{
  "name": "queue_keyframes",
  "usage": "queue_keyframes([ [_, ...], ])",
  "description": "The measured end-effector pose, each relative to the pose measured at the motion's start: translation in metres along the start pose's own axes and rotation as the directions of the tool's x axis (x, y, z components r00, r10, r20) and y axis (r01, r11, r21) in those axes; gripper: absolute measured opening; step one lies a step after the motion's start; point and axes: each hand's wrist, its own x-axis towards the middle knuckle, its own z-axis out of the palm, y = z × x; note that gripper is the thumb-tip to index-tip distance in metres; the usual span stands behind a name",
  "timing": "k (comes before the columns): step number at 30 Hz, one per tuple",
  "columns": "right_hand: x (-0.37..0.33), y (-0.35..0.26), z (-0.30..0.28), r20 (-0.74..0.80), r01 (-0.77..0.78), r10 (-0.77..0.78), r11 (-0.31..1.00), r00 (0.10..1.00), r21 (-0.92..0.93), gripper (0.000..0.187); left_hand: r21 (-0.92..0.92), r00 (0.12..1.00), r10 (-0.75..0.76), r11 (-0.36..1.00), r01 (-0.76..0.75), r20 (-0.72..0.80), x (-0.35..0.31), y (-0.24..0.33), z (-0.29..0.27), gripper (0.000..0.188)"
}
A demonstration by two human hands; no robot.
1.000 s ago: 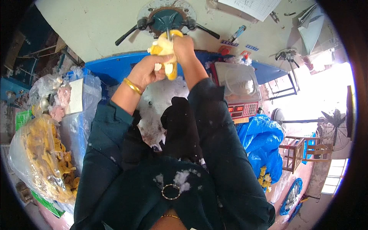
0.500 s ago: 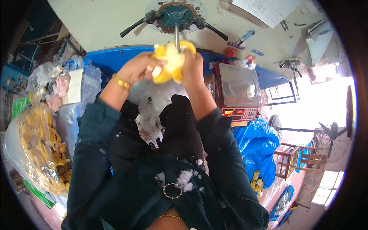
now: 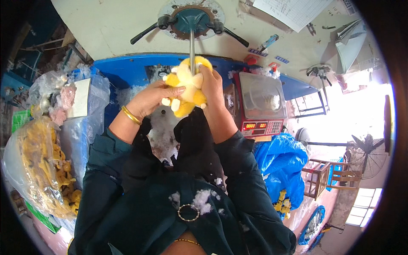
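Note:
A yellow plush toy (image 3: 187,87) with a cream belly and pale paw tips is held between my two hands, over my knees. The thin metal tube (image 3: 191,46) of the stuffing machine (image 3: 193,20) reaches down to the toy's upper end; whether its tip is inside cannot be made out. My left hand (image 3: 154,97) pinches the toy's left side, thumb lying across the cream belly. My right hand (image 3: 212,87) wraps round its right side, close to the tube.
A red digital scale (image 3: 262,102) with a clear tray stands to the right. Clear bags of yellow plush skins (image 3: 46,161) lie at the left. A blue plastic bag (image 3: 282,159) sits low at the right, with white stuffing fluff (image 3: 161,131) below my hands.
Both hands have drawn the toy down toward me, so more of the tube shows. The toy's belly and limbs now appear sharper and more spread out.

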Motion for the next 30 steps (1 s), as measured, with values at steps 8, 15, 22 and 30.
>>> queue_keyframes([
  [8, 0.107, 0.027, -0.017, 0.438, -0.169, 0.137, 0.985, 0.889, 0.034, 0.020, -0.489, 0.985, -0.105, 0.858, 0.160, 0.139, 0.035, 0.015, 0.033, 0.036],
  [15, 0.086, 0.004, -0.005, 0.573, 0.100, 0.016, 0.980, 0.819, -0.170, 0.022, -0.568, 0.986, -0.059, 0.812, 0.137, 0.153, 0.038, 0.016, 0.028, 0.034],
  [22, 0.080, 0.015, -0.015, 0.566, 0.113, -0.008, 0.982, 0.825, -0.150, 0.024, -0.663, 0.957, -0.121, 0.698, 0.272, 0.265, 0.025, 0.015, 0.031, 0.032],
  [30, 0.039, -0.020, -0.003, 0.518, 0.502, -0.177, 0.625, 0.837, -0.598, 0.028, -0.594, 0.977, -0.085, 0.782, 0.186, 0.195, 0.010, 0.022, 0.035, 0.034],
])
